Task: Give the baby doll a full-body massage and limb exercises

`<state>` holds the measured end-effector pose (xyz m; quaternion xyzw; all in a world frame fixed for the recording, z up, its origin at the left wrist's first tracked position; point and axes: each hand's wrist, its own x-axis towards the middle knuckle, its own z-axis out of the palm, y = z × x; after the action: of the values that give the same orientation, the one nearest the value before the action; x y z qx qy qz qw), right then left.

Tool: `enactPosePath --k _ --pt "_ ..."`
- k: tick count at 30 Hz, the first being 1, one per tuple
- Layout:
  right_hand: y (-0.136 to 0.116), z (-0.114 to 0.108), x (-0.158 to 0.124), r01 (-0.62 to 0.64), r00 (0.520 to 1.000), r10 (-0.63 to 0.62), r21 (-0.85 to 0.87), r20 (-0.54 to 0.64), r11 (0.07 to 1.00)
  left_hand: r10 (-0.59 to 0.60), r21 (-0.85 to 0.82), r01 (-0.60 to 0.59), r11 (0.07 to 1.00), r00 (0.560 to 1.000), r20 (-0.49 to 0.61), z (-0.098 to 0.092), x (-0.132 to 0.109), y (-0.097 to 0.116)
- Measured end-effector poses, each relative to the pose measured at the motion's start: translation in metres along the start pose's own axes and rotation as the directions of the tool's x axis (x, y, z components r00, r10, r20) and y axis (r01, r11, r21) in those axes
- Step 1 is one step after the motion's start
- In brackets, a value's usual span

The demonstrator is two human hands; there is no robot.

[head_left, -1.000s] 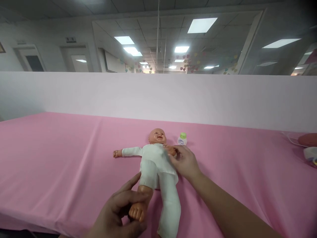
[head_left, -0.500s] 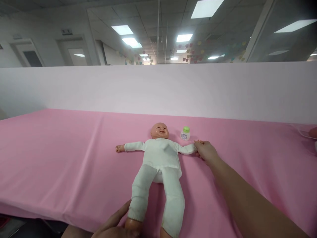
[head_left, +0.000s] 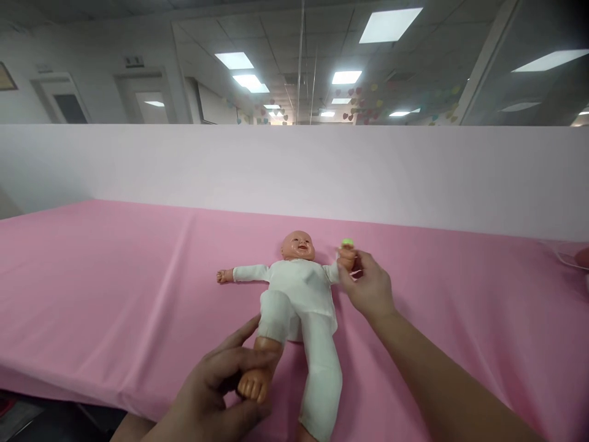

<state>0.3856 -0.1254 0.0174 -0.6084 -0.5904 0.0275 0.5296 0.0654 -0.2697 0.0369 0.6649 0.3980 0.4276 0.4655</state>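
A baby doll [head_left: 299, 294] in white clothes lies on its back on the pink table cover [head_left: 115, 294], head away from me. My left hand [head_left: 216, 387] is closed around the doll's bare foot [head_left: 252, 385], and that leg is bent at the knee. My right hand [head_left: 368, 288] is closed on the doll's other hand, lifted and folded in towards its shoulder. A small white bottle with a green cap [head_left: 347, 244] stands just behind my right fingers, mostly hidden by them.
A pale partition wall [head_left: 414, 178] runs along the far side of the table. A white cord and a reddish object [head_left: 580, 258] lie at the far right edge. The near table edge [head_left: 69, 390] runs along the lower left.
The doll's leg was stretched straight, and my left hand has pushed it back into a bent knee. My right hand has brought the doll's arm from outstretched inward and up.
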Motion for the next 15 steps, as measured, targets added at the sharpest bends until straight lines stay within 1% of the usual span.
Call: enactPosePath --k 2,4,7,9,10,12,15 --pt "-0.005 0.009 -0.008 0.131 0.987 -0.133 0.022 0.091 0.991 0.023 -0.02 -0.023 1.0 1.0 -0.003 0.005 0.015 0.002" --pt "-0.007 0.016 -0.013 0.235 0.956 -0.233 0.011 0.179 0.972 0.038 -0.044 -0.037 0.998 0.999 0.014 0.01 0.027 0.004" --pt "-0.009 0.02 -0.016 0.389 0.882 -0.363 -0.03 0.3 0.921 0.027 -0.069 -0.024 0.997 0.998 0.049 0.017 0.042 0.01" --pt "-0.01 0.021 -0.016 0.469 0.83 -0.42 -0.05 0.368 0.882 0.024 -0.106 -0.019 0.994 0.998 0.053 0.02 0.051 0.015" --pt "-0.011 0.02 -0.016 0.493 0.811 -0.434 -0.059 0.393 0.868 0.028 -0.134 -0.021 0.991 0.998 0.05 0.022 0.055 0.017" --pt "-0.013 0.02 -0.017 0.511 0.796 -0.443 -0.065 0.413 0.857 0.045 -0.181 -0.037 0.983 0.998 0.041 0.023 0.061 0.019" --pt "-0.015 0.021 -0.02 0.491 0.807 -0.442 -0.028 0.391 0.871 0.064 -0.154 -0.057 0.986 0.997 0.042 0.022 0.06 0.017"
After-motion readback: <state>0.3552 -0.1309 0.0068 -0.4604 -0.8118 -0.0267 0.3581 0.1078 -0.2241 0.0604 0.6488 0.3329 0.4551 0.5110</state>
